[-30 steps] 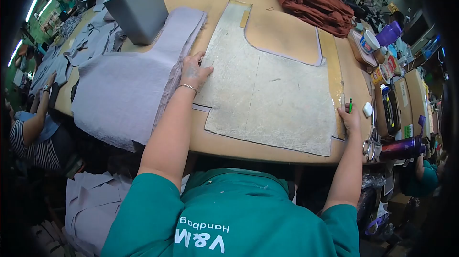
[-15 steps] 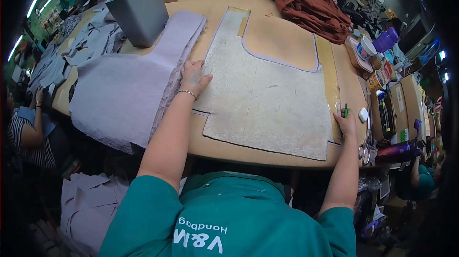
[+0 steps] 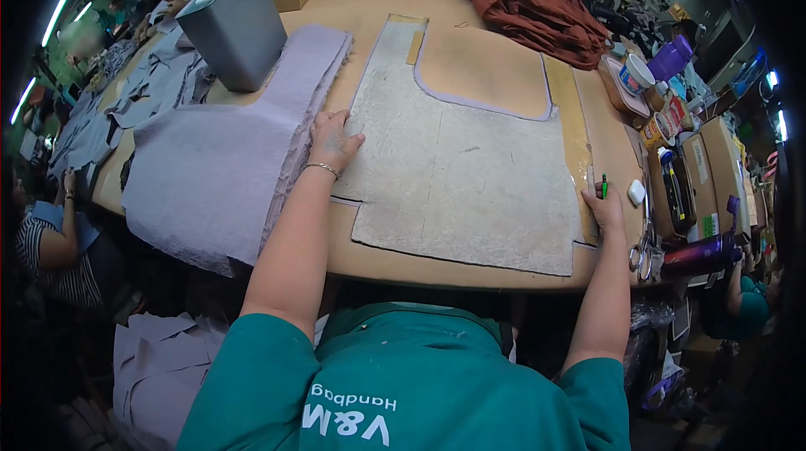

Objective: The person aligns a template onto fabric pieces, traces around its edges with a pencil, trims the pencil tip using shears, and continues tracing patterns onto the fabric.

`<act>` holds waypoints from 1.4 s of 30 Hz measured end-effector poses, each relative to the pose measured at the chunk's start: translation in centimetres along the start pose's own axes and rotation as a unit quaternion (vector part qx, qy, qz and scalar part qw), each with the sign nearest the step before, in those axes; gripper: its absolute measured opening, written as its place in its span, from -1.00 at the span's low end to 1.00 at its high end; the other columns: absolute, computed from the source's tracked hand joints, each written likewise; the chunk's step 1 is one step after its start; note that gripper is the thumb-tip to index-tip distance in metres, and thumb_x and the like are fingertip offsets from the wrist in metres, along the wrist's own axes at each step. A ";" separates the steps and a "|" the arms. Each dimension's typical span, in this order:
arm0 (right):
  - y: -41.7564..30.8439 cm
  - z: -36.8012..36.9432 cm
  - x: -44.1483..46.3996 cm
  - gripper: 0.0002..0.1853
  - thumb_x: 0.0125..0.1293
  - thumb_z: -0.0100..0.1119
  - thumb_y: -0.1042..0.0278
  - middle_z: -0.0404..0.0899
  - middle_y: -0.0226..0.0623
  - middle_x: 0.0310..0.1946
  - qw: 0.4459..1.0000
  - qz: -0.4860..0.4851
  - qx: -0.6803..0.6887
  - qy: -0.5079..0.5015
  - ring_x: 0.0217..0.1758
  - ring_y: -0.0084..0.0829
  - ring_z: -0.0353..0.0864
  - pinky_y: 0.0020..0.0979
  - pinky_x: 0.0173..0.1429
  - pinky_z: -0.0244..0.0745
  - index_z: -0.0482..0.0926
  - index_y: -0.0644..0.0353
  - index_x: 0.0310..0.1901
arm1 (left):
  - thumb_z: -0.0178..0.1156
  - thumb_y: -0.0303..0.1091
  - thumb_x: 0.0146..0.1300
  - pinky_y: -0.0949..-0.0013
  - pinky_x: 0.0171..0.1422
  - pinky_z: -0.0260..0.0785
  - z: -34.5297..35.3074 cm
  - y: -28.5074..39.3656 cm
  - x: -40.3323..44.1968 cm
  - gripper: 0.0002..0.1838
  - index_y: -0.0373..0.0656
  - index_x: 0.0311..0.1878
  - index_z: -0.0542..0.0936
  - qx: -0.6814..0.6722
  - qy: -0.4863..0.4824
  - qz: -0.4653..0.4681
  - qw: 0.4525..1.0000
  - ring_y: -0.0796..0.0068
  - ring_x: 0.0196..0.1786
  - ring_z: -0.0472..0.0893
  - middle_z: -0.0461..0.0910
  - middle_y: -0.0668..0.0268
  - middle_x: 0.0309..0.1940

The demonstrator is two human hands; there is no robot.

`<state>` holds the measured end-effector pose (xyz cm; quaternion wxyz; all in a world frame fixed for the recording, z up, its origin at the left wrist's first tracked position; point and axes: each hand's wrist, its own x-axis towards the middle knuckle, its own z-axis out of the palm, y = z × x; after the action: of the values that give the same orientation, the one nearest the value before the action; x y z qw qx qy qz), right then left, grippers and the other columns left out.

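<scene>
A large grey-white pattern template [image 3: 470, 174], worn and edged with tape, lies flat on the tan table. Lavender shows along its curved cutout. My left hand [image 3: 336, 144] lies open where the template's left edge meets a stack of lavender fabric pieces [image 3: 210, 144]; its thumb points over the template. At the template's right side, my right hand [image 3: 608, 209] is closed around a green pen [image 3: 604, 189], against a yellowish strip [image 3: 573, 128]. What its lower fingers touch is hidden.
A grey metal block [image 3: 239, 35] stands on the lavender stack's far side. Rust-brown fabric [image 3: 537, 14] is heaped at the back, near another person's hand. Scissors [image 3: 641, 258], a white case [image 3: 636, 192], boxes and a purple bottle [image 3: 701, 256] sit at the right edge.
The view has shifted slightly, so the table items appear a little farther left. Both hands keep nearly the same places on the template, and the pen stays in my right hand.
</scene>
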<state>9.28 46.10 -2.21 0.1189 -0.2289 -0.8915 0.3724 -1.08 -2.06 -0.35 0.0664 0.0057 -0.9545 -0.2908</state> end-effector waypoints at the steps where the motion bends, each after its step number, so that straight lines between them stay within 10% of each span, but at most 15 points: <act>1: -0.1 0.0 -0.1 -0.62 -0.09 0.34 0.37 0.43 -0.33 -0.47 1.000 0.003 0.007 -0.002 -0.42 -0.52 0.40 -0.49 -0.30 0.37 0.39 0.34 -0.28 | 0.28 -0.28 -0.12 0.28 0.20 0.10 0.1 0.0 0.0 -0.43 -0.21 0.03 0.41 0.008 0.002 0.001 1.000 0.11 0.06 0.25 0.29 0.09 -0.05; 42: -2.1 -0.7 -0.6 -0.44 -0.14 0.37 0.10 0.50 -0.10 -0.22 0.995 0.047 -0.081 -0.033 -0.14 -0.27 0.51 -0.39 -0.07 0.38 0.44 0.31 -0.17 | 0.18 -0.14 0.00 0.28 0.18 0.17 -0.2 -1.4 1.3 -0.40 -0.35 0.06 0.39 0.122 -0.025 0.103 0.987 0.09 0.05 0.37 0.37 -0.10 -0.04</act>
<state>9.39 44.96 -0.25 0.0526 -0.2672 -0.9105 0.3111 -2.40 -3.39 -0.74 0.0708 -0.0915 -0.9797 -0.1638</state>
